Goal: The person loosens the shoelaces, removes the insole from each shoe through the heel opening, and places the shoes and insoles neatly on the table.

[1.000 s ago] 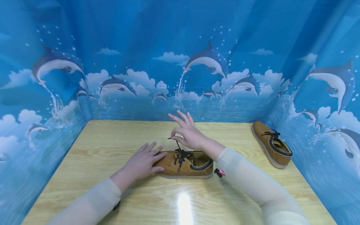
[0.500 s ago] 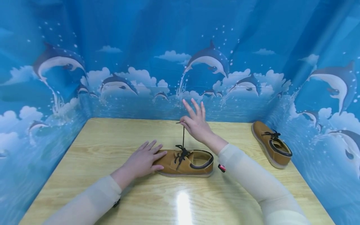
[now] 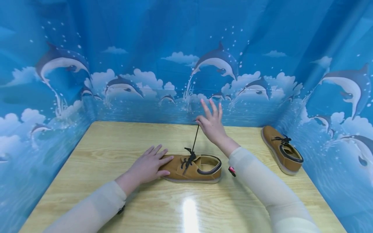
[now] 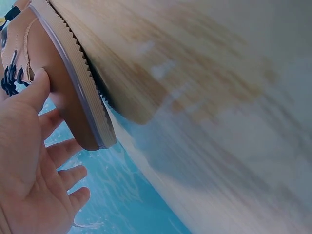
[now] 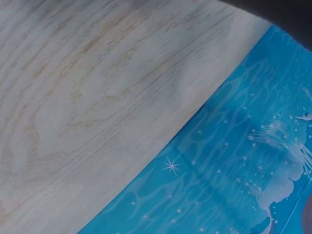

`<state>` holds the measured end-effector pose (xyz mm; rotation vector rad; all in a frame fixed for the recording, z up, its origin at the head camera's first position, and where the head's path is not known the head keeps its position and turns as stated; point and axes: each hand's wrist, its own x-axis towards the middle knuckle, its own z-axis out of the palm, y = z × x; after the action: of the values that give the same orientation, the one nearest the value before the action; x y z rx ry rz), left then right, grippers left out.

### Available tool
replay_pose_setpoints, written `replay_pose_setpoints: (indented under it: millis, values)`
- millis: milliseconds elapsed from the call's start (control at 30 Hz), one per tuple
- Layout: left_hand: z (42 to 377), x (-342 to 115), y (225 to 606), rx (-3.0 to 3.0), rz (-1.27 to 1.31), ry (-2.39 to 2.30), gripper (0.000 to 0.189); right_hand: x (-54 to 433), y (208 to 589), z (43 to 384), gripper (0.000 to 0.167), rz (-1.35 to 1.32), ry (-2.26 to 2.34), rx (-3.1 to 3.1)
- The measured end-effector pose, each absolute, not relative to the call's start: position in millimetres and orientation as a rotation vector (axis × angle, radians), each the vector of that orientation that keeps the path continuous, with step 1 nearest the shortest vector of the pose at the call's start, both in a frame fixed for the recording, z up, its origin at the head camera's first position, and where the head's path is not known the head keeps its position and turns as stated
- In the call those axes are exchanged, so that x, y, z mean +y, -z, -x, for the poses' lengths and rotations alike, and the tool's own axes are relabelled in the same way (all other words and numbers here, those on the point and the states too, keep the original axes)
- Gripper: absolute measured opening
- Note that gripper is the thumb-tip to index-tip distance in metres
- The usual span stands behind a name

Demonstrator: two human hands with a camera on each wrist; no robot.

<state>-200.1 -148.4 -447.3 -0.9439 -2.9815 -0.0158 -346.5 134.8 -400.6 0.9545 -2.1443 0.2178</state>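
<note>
A brown lace-up shoe (image 3: 201, 177) lies on the table with its toe toward the left and its opening to the right. My left hand (image 3: 147, 166) rests on the toe, fingers spread and fairly straight. In the left wrist view, the thumb (image 4: 38, 90) touches the side of the upper. Above the shoe, my right hand (image 3: 212, 126) pinches the end of a black shoelace (image 3: 196, 137) between thumb and index finger, the other fingers raised. That lace runs taut down to the black bow (image 3: 190, 158), where a loop stands at the far side.
A second brown shoe (image 3: 281, 150), its black laces tied, sits at the table's right edge. Blue dolphin-print curtain (image 3: 140, 108) closes off the back and both sides of the wooden table (image 3: 116, 142). The right wrist view shows only tabletop (image 5: 97, 97) and curtain.
My right hand has risen and moved right, drawing the pinched lace out longer and taut; the bow's far-side loop has shrunk. The left hand and the second shoe stay put.
</note>
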Motion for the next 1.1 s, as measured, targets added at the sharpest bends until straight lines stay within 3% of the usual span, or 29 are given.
replay_pose_setpoints:
  millis: [800,1100]
  values:
    - [202,-148,447,-2.951,1.028,0.071,0.07,146,385,357,0.013,-0.597,-0.452,-2.049]
    - [207,-155,445,-2.973,1.07,0.088,0.071,159,393,357,0.013,-0.643,-0.374,-2.091]
